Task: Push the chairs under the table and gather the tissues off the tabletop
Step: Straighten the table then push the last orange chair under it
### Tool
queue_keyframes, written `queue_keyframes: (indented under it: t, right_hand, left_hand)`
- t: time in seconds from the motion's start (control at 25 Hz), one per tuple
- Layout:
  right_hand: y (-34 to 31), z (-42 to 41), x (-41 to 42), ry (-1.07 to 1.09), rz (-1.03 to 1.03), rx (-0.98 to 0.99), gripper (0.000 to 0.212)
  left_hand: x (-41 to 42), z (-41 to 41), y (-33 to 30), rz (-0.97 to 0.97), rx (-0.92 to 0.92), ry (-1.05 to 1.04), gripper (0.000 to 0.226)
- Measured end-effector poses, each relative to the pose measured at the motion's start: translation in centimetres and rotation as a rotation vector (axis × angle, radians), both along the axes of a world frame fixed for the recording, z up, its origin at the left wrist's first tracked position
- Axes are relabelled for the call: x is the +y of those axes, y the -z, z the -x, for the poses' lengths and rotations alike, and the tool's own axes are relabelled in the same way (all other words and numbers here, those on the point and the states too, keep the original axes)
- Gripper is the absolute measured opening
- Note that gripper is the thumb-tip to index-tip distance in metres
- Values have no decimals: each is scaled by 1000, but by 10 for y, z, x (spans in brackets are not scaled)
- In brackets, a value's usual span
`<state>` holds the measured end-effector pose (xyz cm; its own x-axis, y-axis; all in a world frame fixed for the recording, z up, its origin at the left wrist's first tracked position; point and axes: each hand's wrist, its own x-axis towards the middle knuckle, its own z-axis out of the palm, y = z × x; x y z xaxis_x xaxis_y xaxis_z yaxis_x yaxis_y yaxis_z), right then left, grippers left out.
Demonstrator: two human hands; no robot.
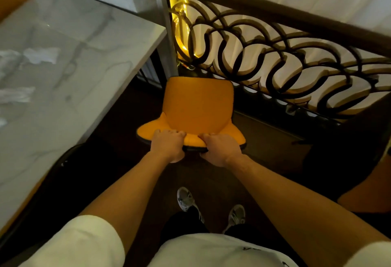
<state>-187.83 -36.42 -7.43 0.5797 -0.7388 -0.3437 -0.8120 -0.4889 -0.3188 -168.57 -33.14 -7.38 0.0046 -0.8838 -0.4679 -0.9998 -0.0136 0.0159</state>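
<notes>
- Both hands, left hand [168,145] and right hand [220,149], gripped the chair [198,106] back.
- The chair stood beside the table [88,65], near the railing [275,55].
- Tissues [41,55] lay on the tabletop.
- A crooked push could have knocked the railing.

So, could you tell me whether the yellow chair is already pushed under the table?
Out: the yellow chair stands clear of the marble table, gripped by both hands.
</notes>
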Motion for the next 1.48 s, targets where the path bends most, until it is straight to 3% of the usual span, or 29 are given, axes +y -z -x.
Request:
queue_keyframes:
  t: [0.2, 0.4, 0.48, 0.68, 0.92, 1.48]
  right_hand:
    - [-5, 32, -3, -191, 49, 0, 41]
    - [1, 50, 1, -329, 71, 5, 48]
    - [0, 52, -7, -378, 51, -10, 50]
    - [5, 55, -17, -459, 64, -24, 53]
    - [2, 54, -32, -508, 22, 69, 62]
    - [21, 72, -52, -673, 134, -60, 65]
  left_hand:
    - [38, 44, -2, -47, -10, -198, 40]
    - [66, 73, -10, -116, 47, -321, 40]
    - [65, 76, -13, -140, 79, -321, 49]
    - [72, 32, -16, -226, 276, -176, 102]
    - [64, 16, -4, -118, 351, -167, 73]
    - [70, 59, -18, -79, 301, -488, 71]
